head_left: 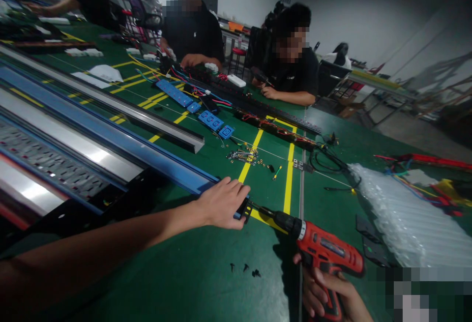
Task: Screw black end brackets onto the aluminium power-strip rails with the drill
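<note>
My left hand (223,203) is closed over the near end of a long blue metal channel (155,152), where a small black end bracket (248,212) with slots shows. A red cordless drill (330,249) sits in my right hand (319,290), its fingers wrapped round the handle. The drill's long bit (262,209) points left at the bracket, and its tip meets the bracket's edge beside my left fingers. Whether a screw is on the tip is too small to tell. Several black screws (256,273) lie on the green table (184,273) just in front.
Left of my arm lie more long metal channels (92,140). Beyond are blue socket modules (211,120), a pile of small metal parts (243,156) and wired black strips (276,129). Bubble wrap (398,223) lies to the right. Co-workers (295,66) sit across the table.
</note>
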{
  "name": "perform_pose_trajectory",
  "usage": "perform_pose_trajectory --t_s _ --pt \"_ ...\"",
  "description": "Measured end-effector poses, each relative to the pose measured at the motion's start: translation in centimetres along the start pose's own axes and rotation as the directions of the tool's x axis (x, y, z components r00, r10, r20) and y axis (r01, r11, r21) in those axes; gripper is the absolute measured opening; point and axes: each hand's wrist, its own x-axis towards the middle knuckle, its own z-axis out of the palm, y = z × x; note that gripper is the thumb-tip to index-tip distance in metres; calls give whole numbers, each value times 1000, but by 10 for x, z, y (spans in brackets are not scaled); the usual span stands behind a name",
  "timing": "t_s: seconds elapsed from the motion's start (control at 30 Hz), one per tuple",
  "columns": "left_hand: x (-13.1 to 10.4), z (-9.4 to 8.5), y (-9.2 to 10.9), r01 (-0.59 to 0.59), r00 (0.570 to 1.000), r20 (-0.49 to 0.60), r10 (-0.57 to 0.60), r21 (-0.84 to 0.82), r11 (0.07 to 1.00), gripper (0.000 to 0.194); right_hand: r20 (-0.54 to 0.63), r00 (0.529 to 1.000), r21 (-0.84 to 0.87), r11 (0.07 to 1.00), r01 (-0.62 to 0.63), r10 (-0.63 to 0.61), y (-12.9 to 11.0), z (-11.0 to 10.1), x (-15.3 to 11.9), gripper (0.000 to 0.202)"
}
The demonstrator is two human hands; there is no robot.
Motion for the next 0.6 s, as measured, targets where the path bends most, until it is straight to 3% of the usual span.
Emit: perform_pose_trajectory --t_s 0.4,0.6 --pt "1 1 -1 -10 1000 3 10 6 1000 60 21 1000 125 992 -7 4 14 -16 4 21" --pt "0 0 0 -19 1000 11 19 24 1000 59 37 999 191 981 -25 18 7 -14 5 19"
